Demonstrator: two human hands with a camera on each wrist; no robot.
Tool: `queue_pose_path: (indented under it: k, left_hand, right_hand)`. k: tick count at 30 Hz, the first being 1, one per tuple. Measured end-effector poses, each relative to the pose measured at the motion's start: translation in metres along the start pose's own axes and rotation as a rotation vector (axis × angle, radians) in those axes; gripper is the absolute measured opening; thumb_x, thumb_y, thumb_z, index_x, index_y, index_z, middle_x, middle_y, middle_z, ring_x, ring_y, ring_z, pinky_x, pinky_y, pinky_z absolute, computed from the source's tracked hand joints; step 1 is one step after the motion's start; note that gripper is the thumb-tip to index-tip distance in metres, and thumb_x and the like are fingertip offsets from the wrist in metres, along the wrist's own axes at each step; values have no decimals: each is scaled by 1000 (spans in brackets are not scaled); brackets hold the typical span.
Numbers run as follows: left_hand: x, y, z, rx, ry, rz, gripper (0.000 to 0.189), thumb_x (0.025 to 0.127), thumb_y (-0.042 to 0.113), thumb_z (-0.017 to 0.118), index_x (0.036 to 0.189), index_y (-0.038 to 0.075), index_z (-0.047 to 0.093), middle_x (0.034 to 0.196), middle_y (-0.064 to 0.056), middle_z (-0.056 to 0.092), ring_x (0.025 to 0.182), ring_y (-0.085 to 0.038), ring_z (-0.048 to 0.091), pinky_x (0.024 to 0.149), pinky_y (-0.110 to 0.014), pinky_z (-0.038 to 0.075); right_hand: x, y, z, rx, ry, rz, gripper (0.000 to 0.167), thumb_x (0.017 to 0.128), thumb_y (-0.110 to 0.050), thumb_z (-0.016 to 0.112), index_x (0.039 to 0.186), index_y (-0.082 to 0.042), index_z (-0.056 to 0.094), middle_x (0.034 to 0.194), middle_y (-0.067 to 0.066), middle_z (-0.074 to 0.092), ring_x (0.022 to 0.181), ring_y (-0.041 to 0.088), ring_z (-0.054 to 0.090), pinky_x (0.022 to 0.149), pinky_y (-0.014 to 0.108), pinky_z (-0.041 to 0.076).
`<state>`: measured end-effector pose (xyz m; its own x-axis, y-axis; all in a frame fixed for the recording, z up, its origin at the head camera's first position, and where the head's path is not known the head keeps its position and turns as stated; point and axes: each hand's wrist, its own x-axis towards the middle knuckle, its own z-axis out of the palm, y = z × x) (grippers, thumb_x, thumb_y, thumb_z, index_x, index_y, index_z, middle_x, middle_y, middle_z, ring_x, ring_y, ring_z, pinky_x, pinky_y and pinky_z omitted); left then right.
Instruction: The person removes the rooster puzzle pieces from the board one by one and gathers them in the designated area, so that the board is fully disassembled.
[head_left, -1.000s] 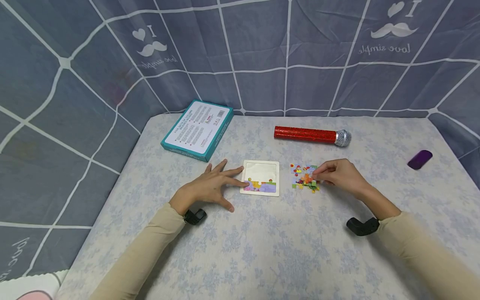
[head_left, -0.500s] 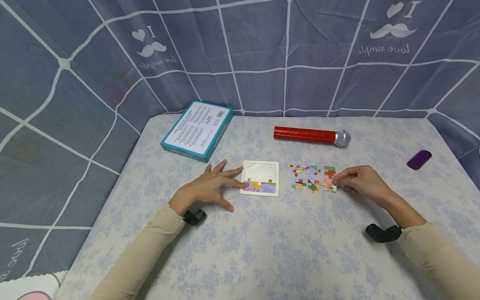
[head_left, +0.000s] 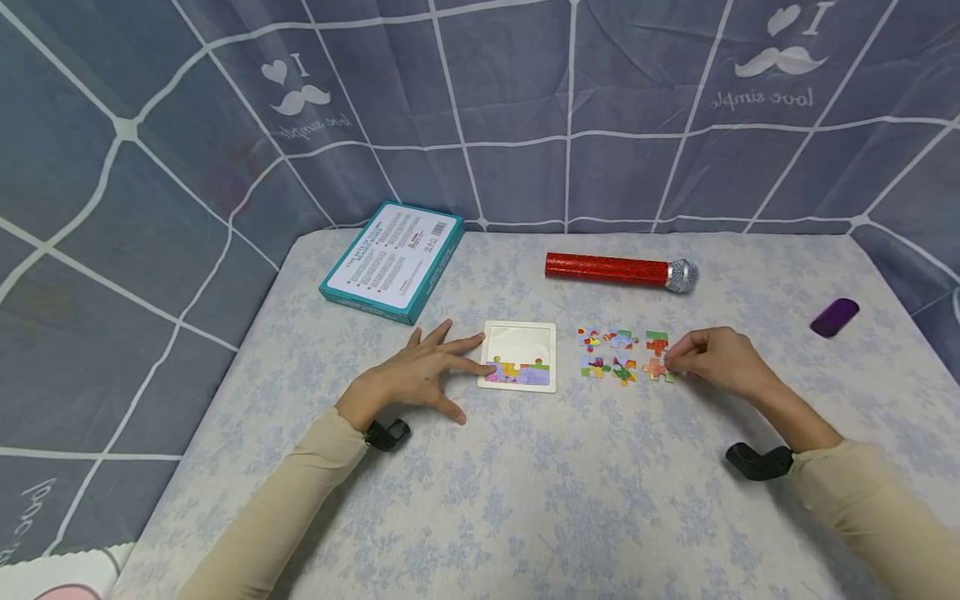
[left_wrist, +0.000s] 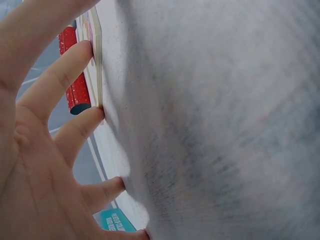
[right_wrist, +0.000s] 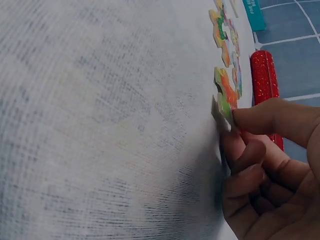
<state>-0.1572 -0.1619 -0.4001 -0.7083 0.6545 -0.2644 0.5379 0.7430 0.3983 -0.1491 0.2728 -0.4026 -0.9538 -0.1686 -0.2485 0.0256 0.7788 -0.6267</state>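
My left hand (head_left: 423, 372) lies spread beside a white square puzzle tray (head_left: 520, 325), with fingertips on its left edge. Joined puzzle pieces (head_left: 534, 374) fill the tray's lower strip; its upper part is bare. Farther right, my right hand (head_left: 720, 360) pinches an orange and green puzzle piece (head_left: 656, 368) between thumb and index finger. In the right wrist view, that piece (right_wrist: 226, 97) is slightly tilted near the cloth. Several loose puzzle pieces (head_left: 607, 340) lie in two rows to its left, and a red and green piece (head_left: 657, 342) lies just behind it.
Behind the tray lies a red glittery microphone (head_left: 607, 268) with a silver head. A teal box (head_left: 396, 260) sits at the back left, and a small purple object (head_left: 835, 317) at the far right. A tiled-pattern curtain (head_left: 517, 108) borders the floral cloth (head_left: 480, 500).
My right hand moved right from over the loose pieces, carrying the orange piece to the right end of their front row. In the last half second it barely shifted. My left hand stayed put.
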Motion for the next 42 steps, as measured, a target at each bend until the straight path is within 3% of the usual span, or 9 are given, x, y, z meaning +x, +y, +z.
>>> queue_pose_path:
  k: [7, 12, 21, 25, 33, 42]
  left_hand:
    - [0, -2, 1, 27, 26, 55, 81, 68, 55, 84, 141, 36, 54, 163, 6, 21, 148, -42, 5, 106, -76, 5]
    - [0, -2, 1, 24, 19, 47, 81, 68, 55, 84, 141, 38, 54, 161, 9, 24, 148, -42, 5, 106, -76, 3]
    - [0, -3, 1, 21, -4, 36, 81, 69, 55, 83, 141, 38, 52, 162, 9, 20, 148, -41, 1, 107, -75, 1]
    - [0, -4, 1, 6, -7, 30, 80, 69, 55, 83, 141, 38, 53, 162, 10, 19, 149, -40, 0, 107, -74, 0]
    - [-1, -4, 2, -11, 10, 58, 78, 69, 53, 84, 139, 37, 56, 162, 7, 21, 148, -42, 0, 104, -78, 0]
    - [-1, -8, 4, -6, 24, 76, 78, 68, 55, 84, 139, 39, 55, 162, 10, 21, 148, -42, 0, 104, -77, -1]
  right_hand:
    - [1, 2, 3, -40, 28, -25, 15, 87, -21, 71, 90, -8, 76, 81, -2, 72, 73, 16, 54, 63, 30, 43]
    - [1, 0, 2, -55, 46, -41, 14, 87, -21, 71, 90, -8, 76, 81, -1, 72, 73, 15, 54, 64, 30, 42]
    - [4, -23, 11, -16, 215, -119, 10, 87, -13, 69, 88, -4, 73, 73, 3, 69, 61, 13, 55, 55, 27, 42]
    - [11, -46, 22, 26, 170, -173, 9, 89, -10, 68, 91, -3, 73, 75, 6, 70, 58, 15, 59, 50, 28, 43]
    - [32, -98, 63, 5, 41, -322, 16, 88, -3, 62, 97, -3, 76, 79, 2, 67, 67, 14, 56, 61, 29, 46]
    - [49, -138, 101, -33, -55, -417, 17, 87, -6, 71, 103, -3, 76, 74, -2, 62, 69, 12, 52, 66, 28, 46]
